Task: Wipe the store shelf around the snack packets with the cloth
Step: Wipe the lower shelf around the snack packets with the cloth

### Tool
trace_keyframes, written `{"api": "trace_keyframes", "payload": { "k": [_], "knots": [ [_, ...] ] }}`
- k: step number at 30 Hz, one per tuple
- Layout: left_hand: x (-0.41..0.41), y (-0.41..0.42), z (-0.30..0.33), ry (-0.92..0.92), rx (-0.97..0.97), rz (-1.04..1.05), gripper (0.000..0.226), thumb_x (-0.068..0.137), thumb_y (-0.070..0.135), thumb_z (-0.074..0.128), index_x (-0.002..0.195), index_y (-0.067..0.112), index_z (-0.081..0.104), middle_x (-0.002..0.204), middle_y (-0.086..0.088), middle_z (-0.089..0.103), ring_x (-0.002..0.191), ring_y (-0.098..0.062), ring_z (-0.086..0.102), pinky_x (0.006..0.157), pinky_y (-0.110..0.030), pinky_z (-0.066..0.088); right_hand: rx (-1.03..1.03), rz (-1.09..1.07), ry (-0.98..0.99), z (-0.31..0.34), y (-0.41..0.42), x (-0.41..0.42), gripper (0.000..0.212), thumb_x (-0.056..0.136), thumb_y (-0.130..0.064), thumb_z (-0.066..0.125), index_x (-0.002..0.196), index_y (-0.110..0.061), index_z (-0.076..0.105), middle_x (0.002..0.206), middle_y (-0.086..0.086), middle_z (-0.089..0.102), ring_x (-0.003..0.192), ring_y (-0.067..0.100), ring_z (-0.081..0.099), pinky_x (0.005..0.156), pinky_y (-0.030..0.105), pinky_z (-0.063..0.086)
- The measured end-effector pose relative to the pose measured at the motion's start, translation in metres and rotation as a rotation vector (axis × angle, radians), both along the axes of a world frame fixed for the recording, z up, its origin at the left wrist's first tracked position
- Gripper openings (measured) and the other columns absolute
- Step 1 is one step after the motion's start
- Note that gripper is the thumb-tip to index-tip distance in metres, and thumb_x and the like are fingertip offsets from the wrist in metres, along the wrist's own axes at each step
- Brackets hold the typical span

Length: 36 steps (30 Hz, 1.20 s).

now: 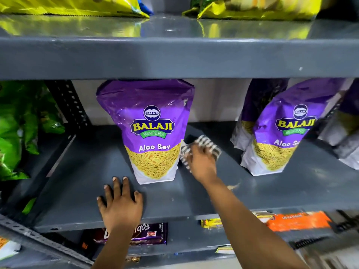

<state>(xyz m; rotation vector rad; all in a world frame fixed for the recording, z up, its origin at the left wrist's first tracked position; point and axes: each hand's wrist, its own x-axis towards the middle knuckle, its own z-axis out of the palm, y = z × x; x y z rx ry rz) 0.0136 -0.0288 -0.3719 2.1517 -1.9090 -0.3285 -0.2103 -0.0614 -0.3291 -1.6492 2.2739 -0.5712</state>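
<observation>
My right hand (202, 162) grips the striped cloth (206, 146) at the Aloo Sev packet's (153, 133) three o'clock; left hand (120, 202) flat, fingers spread. Shelf (77, 171) looks mostly unwiped.

Your right hand (202, 162) covers the middle of the striped cloth (208, 144), and motion blurs both, so you cannot read the grip. The Aloo Sev packet (153, 133) hides the cloth's edge at 9 o'clock. The upper shelf (174, 57) cuts off that packet's top. At 3 o'clock, the second Aloo Sev packet (281, 133) is smeared and screens another purple packet (260, 98). The yellow packets (68, 6) at 12 o'clock run off-frame.
</observation>
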Motion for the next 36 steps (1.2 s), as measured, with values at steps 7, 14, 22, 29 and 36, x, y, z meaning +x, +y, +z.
{"api": "trace_keyframes", "payload": {
  "k": [7, 14, 22, 29, 36],
  "knots": [
    [0.001, 0.001, 0.0, -0.008, 0.009, -0.005, 0.058, 0.091, 0.039, 0.03, 0.146, 0.024, 0.017, 0.159, -0.004, 0.01, 0.145, -0.029, 0.005, 0.117, -0.053, 0.006, 0.079, 0.007, 0.109, -0.024, 0.047, -0.001, 0.034, 0.095, -0.026, 0.038, 0.127, -0.016, 0.039, 0.145, 0.008, 0.041, 0.14, 0.03, 0.026, 0.112, 0.042, 0.026],
    [0.0, 0.0, 0.0, -0.012, 0.02, -0.017, 0.057, 0.092, 0.038, 0.029, 0.145, 0.023, 0.016, 0.159, -0.004, 0.009, 0.145, -0.03, 0.003, 0.116, -0.053, 0.005, -0.003, -0.017, 0.09, -0.003, 0.098, 0.04, 0.049, 0.093, -0.019, 0.039, 0.139, -0.011, 0.027, 0.131, 0.023, 0.051, 0.12, 0.035, 0.048, 0.099, 0.039, 0.04],
    [0.002, 0.001, 0.0, -0.022, 0.027, -0.031, 0.056, 0.092, 0.039, 0.026, 0.145, 0.024, 0.015, 0.159, -0.005, 0.008, 0.145, -0.03, 0.001, 0.116, -0.053, 0.003, 0.012, 0.122, 0.091, -0.023, 0.123, 0.015, 0.044, 0.096, -0.024, 0.038, 0.139, -0.018, 0.031, 0.141, 0.012, 0.047, 0.13, 0.025, 0.042, 0.112, 0.034, 0.029],
    [0.0, 0.002, 0.002, -0.015, 0.029, -0.032, 0.056, 0.092, 0.039, 0.025, 0.145, 0.023, 0.014, 0.159, -0.005, 0.008, 0.145, -0.031, 0.001, 0.116, -0.053, 0.003, -0.094, -0.197, 0.039, -0.013, 0.18, -0.035, 0.042, 0.092, -0.021, 0.048, 0.133, -0.016, 0.042, 0.135, 0.013, 0.054, 0.123, 0.029, 0.049, 0.1, 0.034, 0.041],
    [0.001, 0.002, 0.003, -0.037, 0.027, -0.035, 0.055, 0.093, 0.039, 0.026, 0.145, 0.023, 0.016, 0.159, -0.006, 0.009, 0.145, -0.031, 0.002, 0.116, -0.053, 0.005, 0.021, 0.202, 0.063, -0.013, 0.104, 0.032, 0.042, 0.096, -0.023, 0.039, 0.135, -0.009, 0.033, 0.149, 0.015, 0.035, 0.137, 0.027, 0.033, 0.114, 0.036, 0.025]
  ]
}}
